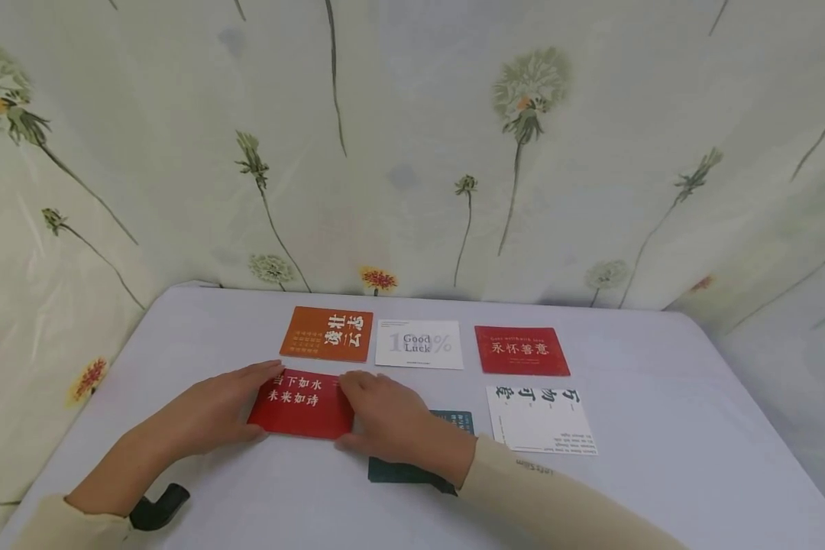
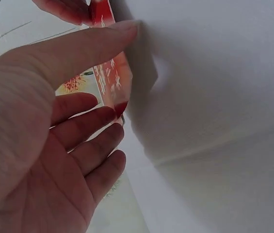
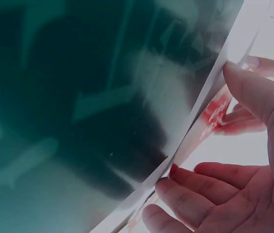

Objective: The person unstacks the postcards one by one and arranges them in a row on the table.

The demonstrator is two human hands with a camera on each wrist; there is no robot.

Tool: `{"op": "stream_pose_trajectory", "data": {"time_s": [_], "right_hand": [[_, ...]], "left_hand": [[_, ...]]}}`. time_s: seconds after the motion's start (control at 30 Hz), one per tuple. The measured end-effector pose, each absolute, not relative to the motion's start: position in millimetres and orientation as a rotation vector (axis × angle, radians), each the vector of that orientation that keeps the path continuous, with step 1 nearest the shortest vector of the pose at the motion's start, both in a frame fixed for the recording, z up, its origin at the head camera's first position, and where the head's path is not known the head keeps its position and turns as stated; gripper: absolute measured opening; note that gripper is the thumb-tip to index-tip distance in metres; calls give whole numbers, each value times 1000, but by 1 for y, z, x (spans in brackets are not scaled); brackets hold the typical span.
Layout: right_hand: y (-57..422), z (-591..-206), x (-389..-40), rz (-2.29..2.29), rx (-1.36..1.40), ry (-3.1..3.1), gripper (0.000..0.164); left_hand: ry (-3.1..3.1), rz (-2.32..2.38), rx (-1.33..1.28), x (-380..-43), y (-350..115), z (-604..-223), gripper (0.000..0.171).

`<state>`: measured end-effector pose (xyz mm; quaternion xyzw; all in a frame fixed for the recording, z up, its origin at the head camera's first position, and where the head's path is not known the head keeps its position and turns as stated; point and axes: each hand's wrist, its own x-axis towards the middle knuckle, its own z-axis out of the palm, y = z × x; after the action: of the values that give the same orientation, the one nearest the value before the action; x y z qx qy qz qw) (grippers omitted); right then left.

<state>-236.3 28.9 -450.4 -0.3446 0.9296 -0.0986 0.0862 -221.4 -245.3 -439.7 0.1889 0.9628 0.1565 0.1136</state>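
Observation:
A red card (image 1: 307, 424) with white Chinese characters lies low over the left part of the table, between both hands. My left hand (image 1: 202, 409) grips its left short edge, thumb at the near corner and fingers at the far one. On the opposite edge my right hand (image 1: 388, 416) holds it the same way, thumb near and forefinger far. In the left wrist view the card (image 2: 108, 80) stands edge-on past the thumb. A dark green card (image 1: 393, 471) lies under my right wrist, partly hidden; it fills much of the right wrist view.
Behind the held card are an orange card (image 1: 307, 334) and a white Good Luck card (image 1: 392, 353). Farther right lie another red card (image 1: 522, 365) and a white card (image 1: 532, 428) with green characters. A flower-print cloth (image 1: 412, 137) hangs behind the white table (image 1: 660, 458).

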Motion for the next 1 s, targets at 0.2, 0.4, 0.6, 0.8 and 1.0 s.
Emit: {"op": "stream_pose_trajectory", "data": {"time_s": [0.2,0.4,0.6,0.8,1.0], "right_hand": [[30,-453,-238,-310,-1013,2761,87],[29,-453,-240,-318,-995,2743,90],[33,-452,-240,-339,-990,2731,94],[48,-450,-237,-374,-992,2745,96],[65,-442,-233,-415,-969,2741,96]], "left_hand": [[2797,513,523,-222,-246,-442,88],[2782,537,487,-222,-246,-443,89],[2796,542,469,-221,-239,-441,90],[2839,510,515,-218,-230,-440,91],[2815,537,497,-214,-217,-431,93]]}}
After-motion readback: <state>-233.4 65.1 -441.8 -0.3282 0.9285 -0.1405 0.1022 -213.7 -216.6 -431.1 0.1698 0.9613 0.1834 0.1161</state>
